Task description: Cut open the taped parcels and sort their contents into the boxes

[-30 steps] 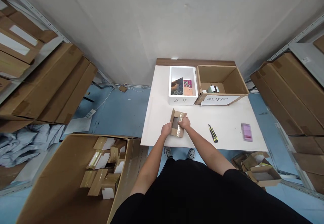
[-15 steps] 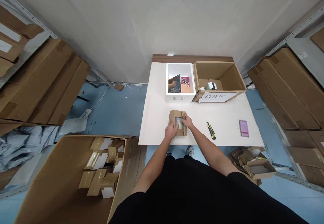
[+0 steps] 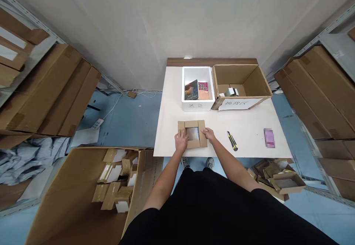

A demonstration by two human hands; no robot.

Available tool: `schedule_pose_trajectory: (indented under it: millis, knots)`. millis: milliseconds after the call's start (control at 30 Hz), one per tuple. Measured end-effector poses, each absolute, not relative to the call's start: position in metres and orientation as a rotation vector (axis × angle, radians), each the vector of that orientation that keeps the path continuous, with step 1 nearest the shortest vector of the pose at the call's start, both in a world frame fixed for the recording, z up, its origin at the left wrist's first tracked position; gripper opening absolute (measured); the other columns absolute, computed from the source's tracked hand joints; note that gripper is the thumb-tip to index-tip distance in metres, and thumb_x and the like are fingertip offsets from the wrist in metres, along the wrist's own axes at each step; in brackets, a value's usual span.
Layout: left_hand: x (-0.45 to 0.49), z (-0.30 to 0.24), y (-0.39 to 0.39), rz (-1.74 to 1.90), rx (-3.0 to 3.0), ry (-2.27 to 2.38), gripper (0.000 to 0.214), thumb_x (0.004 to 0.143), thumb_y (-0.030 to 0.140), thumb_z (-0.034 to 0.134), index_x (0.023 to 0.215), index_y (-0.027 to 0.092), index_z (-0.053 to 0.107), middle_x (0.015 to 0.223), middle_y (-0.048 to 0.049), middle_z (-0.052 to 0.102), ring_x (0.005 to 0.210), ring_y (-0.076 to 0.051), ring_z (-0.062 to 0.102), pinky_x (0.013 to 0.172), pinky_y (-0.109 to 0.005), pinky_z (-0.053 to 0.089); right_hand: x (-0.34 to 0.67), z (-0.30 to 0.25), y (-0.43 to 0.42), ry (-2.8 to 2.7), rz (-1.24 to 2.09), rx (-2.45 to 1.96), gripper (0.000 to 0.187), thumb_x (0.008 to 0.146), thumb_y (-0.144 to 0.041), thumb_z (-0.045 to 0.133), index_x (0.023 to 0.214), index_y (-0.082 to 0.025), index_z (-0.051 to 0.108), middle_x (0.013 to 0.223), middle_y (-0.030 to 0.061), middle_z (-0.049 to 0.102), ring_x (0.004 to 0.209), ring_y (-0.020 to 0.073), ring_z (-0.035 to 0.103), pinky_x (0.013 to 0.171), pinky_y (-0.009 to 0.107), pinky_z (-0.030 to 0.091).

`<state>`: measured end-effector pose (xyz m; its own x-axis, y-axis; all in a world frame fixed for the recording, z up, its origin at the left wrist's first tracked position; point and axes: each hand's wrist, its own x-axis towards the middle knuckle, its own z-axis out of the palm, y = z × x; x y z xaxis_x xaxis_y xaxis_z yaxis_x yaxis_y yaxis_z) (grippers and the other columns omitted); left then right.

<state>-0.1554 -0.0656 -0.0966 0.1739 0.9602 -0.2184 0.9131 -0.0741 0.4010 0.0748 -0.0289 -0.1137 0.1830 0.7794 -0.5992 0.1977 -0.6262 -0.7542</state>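
A small cardboard box lies near the front of the white table with its flaps folded outward. Something pale and shiny, perhaps wrapped in clear plastic, shows in its opening; I cannot make out what it is. My left hand has its fingers curled over the left flap, at the edge of the opening. On the other side, my right hand pinches the outer edge of the right flap. A yellow and black utility knife rests on the table to the right of my right hand.
A white bin holding books and a labelled cardboard carton with small items stand at the table's back. A pixelated purple item lies right. A large carton of parcels stands lower left; opened boxes are piled lower right.
The box's side flaps have spread outward, so its opening shows wider. My left hand has moved left and my right hand slightly right with them. The view has shifted slightly.
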Motion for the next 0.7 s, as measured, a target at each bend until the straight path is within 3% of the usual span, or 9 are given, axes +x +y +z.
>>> schedule_pose_trajectory:
  millis: [100, 267, 367, 500, 600, 700]
  knots:
    - [-0.151, -0.091, -0.057, 0.136, 2.066, 1.609, 0.027, 0.103, 0.036, 0.060, 0.102, 0.025, 0.085, 0.173, -0.0047, 0.039, 0.157, -0.037, 0.035, 0.124, -0.056, 0.039, 0.080, -0.122, -0.041, -0.835, 1.401, -2.116, 0.036, 0.089, -0.047, 0.073, 0.106, -0.015, 0.072, 0.098, 0.0103, 0.081, 0.091, 0.0234, 0.075, 0.074, 0.031, 0.060]
    - [-0.168, -0.088, -0.059, 0.137, 1.949, 1.391, 0.043, 0.104, 0.049, 0.060, 0.077, 0.022, 0.080, 0.174, -0.0008, 0.039, 0.161, -0.032, 0.032, 0.126, -0.045, 0.040, 0.071, -0.124, -0.049, -0.774, 1.296, -2.157, 0.039, 0.090, -0.047, 0.074, 0.114, -0.017, 0.066, 0.103, 0.0103, 0.078, 0.091, 0.0234, 0.074, 0.078, 0.031, 0.059]
    - [-0.182, -0.094, -0.078, 0.142, 1.997, 1.283, 0.029, 0.091, 0.050, 0.079, 0.089, 0.021, 0.082, 0.175, -0.0062, 0.034, 0.164, -0.035, 0.025, 0.127, -0.048, 0.037, 0.066, -0.116, -0.047, -1.033, 1.059, -2.269, 0.037, 0.094, -0.044, 0.067, 0.119, -0.017, 0.063, 0.110, 0.0118, 0.074, 0.102, 0.0264, 0.070, 0.089, 0.035, 0.058]
    - [-0.182, -0.105, -0.099, 0.127, 2.072, 1.307, 0.065, 0.070, 0.041, 0.098, 0.127, 0.020, 0.077, 0.179, -0.0144, 0.021, 0.165, -0.042, 0.017, 0.128, -0.057, 0.035, 0.053, -0.099, -0.033, -1.718, 0.885, -2.081, 0.022, 0.097, -0.018, 0.054, 0.112, -0.020, 0.069, 0.124, 0.0120, 0.070, 0.126, 0.0282, 0.057, 0.111, 0.039, 0.047]
    - [-0.172, -0.110, -0.104, 0.108, 2.106, 1.324, 0.046, 0.076, 0.038, 0.094, 0.116, 0.021, 0.081, 0.179, -0.0112, 0.022, 0.166, -0.042, 0.014, 0.128, -0.058, 0.034, 0.037, -0.091, -0.019, -2.145, 1.070, -1.873, 0.031, 0.093, -0.007, 0.053, 0.112, -0.020, 0.073, 0.128, 0.0129, 0.072, 0.134, 0.0275, 0.054, 0.116, 0.036, 0.042]
    - [-0.165, -0.111, -0.107, 0.089, 2.141, 1.355, 0.025, 0.084, 0.038, 0.087, 0.103, 0.022, 0.084, 0.177, -0.0081, 0.030, 0.165, -0.042, 0.015, 0.127, -0.062, 0.032, 0.027, -0.088, -0.012, -2.236, 1.122, -1.845, 0.045, 0.090, -0.007, 0.055, 0.131, -0.018, 0.071, 0.145, 0.0137, 0.067, 0.146, 0.0276, 0.048, 0.123, 0.039, 0.038]
